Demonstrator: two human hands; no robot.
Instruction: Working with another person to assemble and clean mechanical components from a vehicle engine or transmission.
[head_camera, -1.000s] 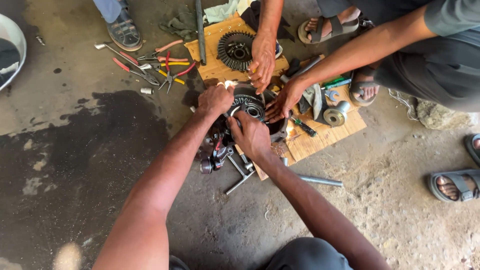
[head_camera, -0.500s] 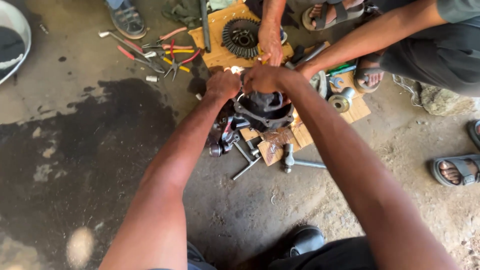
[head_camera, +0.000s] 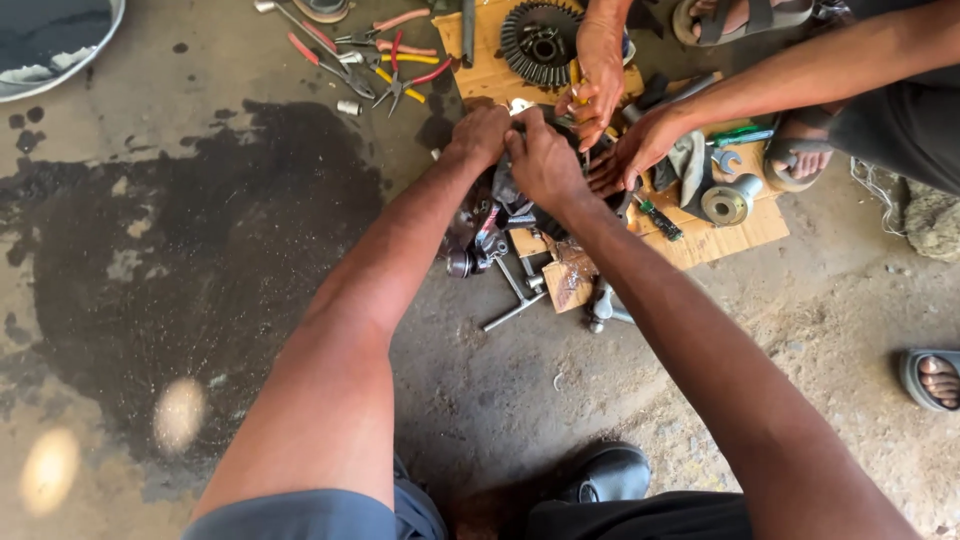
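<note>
Head view. Oil-stained concrete floor serves as the work surface, with a sheet of cardboard spread just beyond the person's hands. Left hand and right hand sit knuckle to knuckle, both clenched down on a dark metal housing that lies directly beneath them, at the near edge of the cardboard; the hands hide most of it. Two hands of a co-worker reach in from the far side and touch the same assembly.

Progress, as a judgement: the unit appears part-dismantled, since a large toothed ring gear lies apart beyond the hands and a flanged part rests to the right, while the housing itself is in hand.

Containers: a shallow metal basin, far to the left of the left hand, holds dark liquid. Pliers and screwdrivers lie loose on the floor, in no tray.
</note>
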